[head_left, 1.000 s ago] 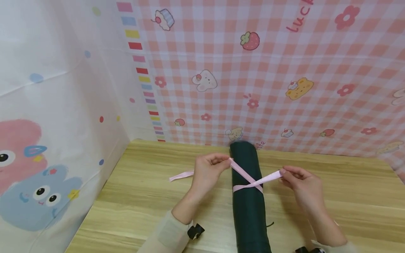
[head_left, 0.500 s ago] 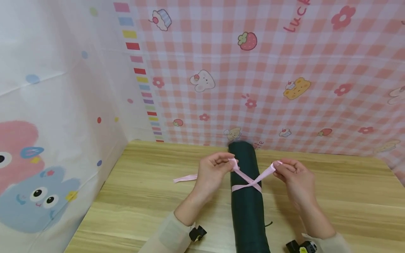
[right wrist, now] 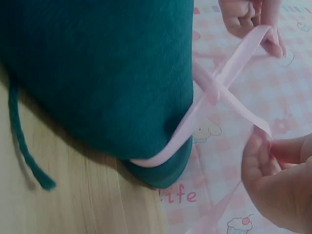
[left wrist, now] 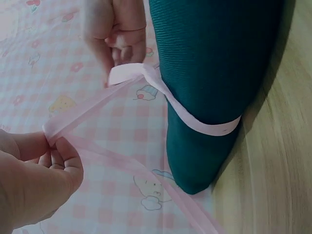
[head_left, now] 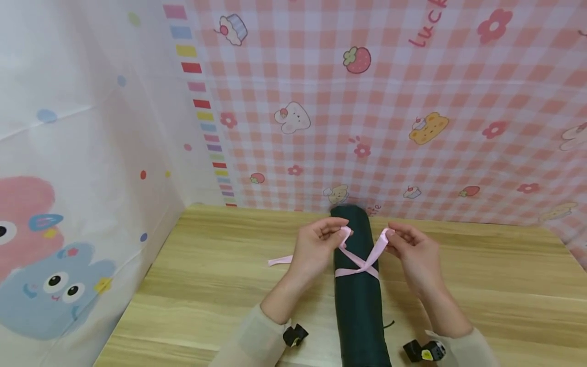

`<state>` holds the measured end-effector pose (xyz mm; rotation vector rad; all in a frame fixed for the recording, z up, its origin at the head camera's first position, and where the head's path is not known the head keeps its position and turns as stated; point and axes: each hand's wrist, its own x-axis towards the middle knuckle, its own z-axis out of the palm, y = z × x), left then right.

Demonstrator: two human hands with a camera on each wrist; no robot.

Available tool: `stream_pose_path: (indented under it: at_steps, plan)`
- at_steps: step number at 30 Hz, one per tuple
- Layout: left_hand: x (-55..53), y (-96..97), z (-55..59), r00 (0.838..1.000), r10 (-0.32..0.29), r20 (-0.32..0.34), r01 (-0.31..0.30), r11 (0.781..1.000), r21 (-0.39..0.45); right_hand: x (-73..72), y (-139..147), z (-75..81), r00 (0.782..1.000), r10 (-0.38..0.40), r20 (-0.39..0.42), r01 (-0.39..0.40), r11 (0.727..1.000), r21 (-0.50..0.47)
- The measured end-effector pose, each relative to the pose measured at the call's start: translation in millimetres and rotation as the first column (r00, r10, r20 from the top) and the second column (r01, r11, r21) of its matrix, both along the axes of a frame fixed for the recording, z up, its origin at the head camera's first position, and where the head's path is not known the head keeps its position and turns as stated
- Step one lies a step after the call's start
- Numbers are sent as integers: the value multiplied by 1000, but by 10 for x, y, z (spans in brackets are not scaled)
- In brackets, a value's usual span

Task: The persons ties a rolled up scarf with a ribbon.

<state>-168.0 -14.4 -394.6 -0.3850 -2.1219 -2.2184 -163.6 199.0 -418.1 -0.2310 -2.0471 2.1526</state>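
Observation:
A dark green cloth-covered roll (head_left: 359, 316) lies lengthwise on the table in the head view. Round it runs a pink ribbon (head_left: 364, 266), its two strands crossing on top. Between thumb and fingers, my left hand (head_left: 316, 250) pinches one strand to the left of the crossing; a loose tail trails out beyond that hand. On the other side my right hand (head_left: 419, 255) pinches the second strand, raised above the roll. The left wrist view shows the ribbon (left wrist: 204, 127) curving round the roll, with a strand folded at my left hand (left wrist: 44, 180).
Under the roll is a wood-grain table (head_left: 192, 306). A pink checked cloth (head_left: 321, 76) hangs behind it, close to the roll's far end. A white printed cloth (head_left: 91, 153) hangs at the left. A short green cord (right wrist: 29, 151) sticks out from the roll's right side.
Both hands have drawn nearer each other over the roll, the right one moving left and slightly up. The left strand now bends at the fingers, and its loose tail has shifted right.

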Motion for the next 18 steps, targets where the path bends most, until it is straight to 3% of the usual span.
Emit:
stream_pose_path:
  at_steps: [9, 18]
  plan:
    - [30, 59, -21, 997, -5, -82, -2, 997, -83, 70, -120, -2, 997, 30, -75, -13, 978, 209]
    - [37, 46, -48, 989, -39, -140, 11, 980, -201, 101, -163, 12, 986, 160, -56, -132, 932, 337]
